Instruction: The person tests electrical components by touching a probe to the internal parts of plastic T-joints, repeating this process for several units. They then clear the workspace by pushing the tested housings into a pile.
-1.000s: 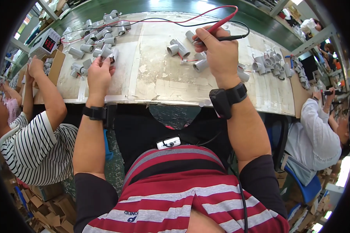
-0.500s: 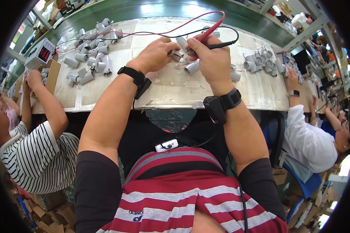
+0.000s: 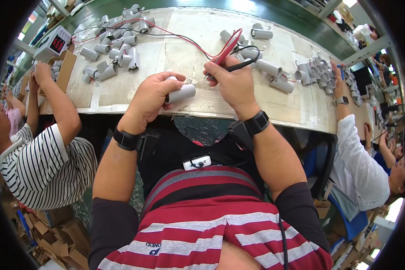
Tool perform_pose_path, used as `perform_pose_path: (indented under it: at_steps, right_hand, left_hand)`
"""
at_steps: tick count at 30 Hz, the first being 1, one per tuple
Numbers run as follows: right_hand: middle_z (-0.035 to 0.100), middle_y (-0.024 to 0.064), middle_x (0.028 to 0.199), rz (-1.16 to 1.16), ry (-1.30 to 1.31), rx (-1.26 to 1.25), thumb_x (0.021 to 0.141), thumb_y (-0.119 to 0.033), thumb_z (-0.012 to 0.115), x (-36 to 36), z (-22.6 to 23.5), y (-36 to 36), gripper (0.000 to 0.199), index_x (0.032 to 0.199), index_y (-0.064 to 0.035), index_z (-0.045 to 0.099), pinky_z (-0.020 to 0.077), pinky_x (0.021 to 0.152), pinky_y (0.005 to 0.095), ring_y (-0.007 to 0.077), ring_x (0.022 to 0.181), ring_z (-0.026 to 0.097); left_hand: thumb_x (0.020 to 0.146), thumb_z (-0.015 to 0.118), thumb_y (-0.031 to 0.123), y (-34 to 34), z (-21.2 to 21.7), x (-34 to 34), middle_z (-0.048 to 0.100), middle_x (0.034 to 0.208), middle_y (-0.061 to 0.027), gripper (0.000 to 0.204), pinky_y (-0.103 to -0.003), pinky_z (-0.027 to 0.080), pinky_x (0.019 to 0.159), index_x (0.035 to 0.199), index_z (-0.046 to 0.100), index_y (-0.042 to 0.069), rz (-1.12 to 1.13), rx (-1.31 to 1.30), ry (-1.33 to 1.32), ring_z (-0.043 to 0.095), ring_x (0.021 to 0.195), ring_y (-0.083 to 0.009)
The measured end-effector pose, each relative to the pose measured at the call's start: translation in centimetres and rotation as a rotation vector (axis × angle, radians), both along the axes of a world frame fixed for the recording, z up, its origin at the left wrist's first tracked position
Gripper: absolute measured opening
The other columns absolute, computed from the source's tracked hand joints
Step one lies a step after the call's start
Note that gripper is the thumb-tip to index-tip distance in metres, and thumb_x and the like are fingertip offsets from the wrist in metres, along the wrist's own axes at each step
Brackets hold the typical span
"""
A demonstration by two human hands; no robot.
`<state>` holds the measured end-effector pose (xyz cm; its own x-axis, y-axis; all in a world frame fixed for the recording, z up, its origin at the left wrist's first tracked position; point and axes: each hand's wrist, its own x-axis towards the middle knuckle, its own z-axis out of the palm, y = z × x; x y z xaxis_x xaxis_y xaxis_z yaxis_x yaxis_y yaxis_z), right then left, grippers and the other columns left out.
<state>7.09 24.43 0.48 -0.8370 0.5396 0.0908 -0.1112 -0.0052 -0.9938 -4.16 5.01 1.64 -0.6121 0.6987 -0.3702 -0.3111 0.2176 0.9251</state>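
My left hand (image 3: 152, 95) is closed round a light grey cylindrical housing (image 3: 183, 93) near the table's front edge, its far end pointing right. Just to its right, my right hand (image 3: 233, 86) grips a red test probe (image 3: 229, 49) and a black test probe (image 3: 244, 64) together. The probe tips point down-left and are partly hidden by my fingers; they stand apart from the housing. Beyond my right hand lie several similar grey housings (image 3: 269, 68), some with short wires showing.
Probe leads run left to a white box with a red display (image 3: 54, 43), near a cardboard box (image 3: 67, 74). Grey housings (image 3: 114, 56) are scattered at left; more stand clustered (image 3: 317, 72) at right. Co-workers sit on both sides, a hand (image 3: 339, 81) by the right cluster.
My left hand has moved back toward the table edge and now grips a housing lengthwise. My right hand, still with both probes, has come slightly nearer and left, away from the housings beyond.
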Motion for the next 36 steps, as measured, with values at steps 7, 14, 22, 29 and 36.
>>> perform_pose_path:
  at_steps: [7,14,22,29,36]
  right_hand:
    - [0.074,0.0053,0.084,0.049,-0.067,0.054,0.096,-0.015,0.076,-1.5,-2.0,-1.5,0.017,0.100,0.0012,0.073,0.0538,0.061,0.0241,0.0094,0.070,0.066]
    - [0.071,0.0028,0.078,0.074,-0.108,0.234,0.095,-0.015,0.077,-2.2,-3.2,-2.1,0.016,0.096,0.0007,0.073,0.0512,0.059,0.0233,0.0073,0.065,0.063]
    - [0.070,0.0027,0.076,0.072,-0.151,0.225,0.094,-0.016,0.078,-2.4,-3.1,-1.7,0.017,0.094,0.0004,0.073,0.0493,0.057,0.0237,0.0074,0.061,0.062]
    - [0.070,0.0029,0.076,0.070,-0.129,0.283,0.095,-0.015,0.077,-2.4,-3.3,-1.6,0.016,0.094,0.0006,0.073,0.0484,0.056,0.0237,0.0077,0.061,0.061]
    - [0.070,0.0032,0.076,0.057,-0.133,0.294,0.094,-0.013,0.077,-2.7,-3.7,-1.7,0.015,0.094,0.0014,0.072,0.0480,0.055,0.0240,0.0077,0.060,0.061]
  left_hand:
    - [0.098,0.061,0.018,-0.3,-0.7,-0.5,0.070,0.091,-0.0073,0.029,-0.020,0.037,0.044,0.117,0.072,-0.001,-0.008,0.005,-0.083,0.053,0.057,-0.0063]
    - [0.098,0.061,0.018,-0.2,-0.6,-0.5,0.071,0.093,-0.0070,0.029,-0.020,0.037,0.044,0.117,0.073,0.000,-0.007,-0.046,-0.050,0.054,0.059,-0.0059]
    - [0.098,0.062,0.018,-0.2,-0.4,-0.4,0.071,0.094,-0.0061,0.030,-0.021,0.039,0.045,0.119,0.072,-0.001,-0.040,-0.026,-0.063,0.057,0.061,-0.0064]
    - [0.093,0.065,0.019,-0.3,-0.9,-0.2,0.069,0.092,-0.0039,0.032,-0.021,0.041,0.048,0.118,0.073,0.001,-0.030,0.025,-0.064,0.056,0.065,-0.0066]
    - [0.098,0.062,0.016,-0.5,-1.9,0.0,0.073,0.095,-0.0066,0.030,-0.019,0.040,0.045,0.123,0.068,0.001,-0.002,0.070,-0.056,0.059,0.063,-0.0056]
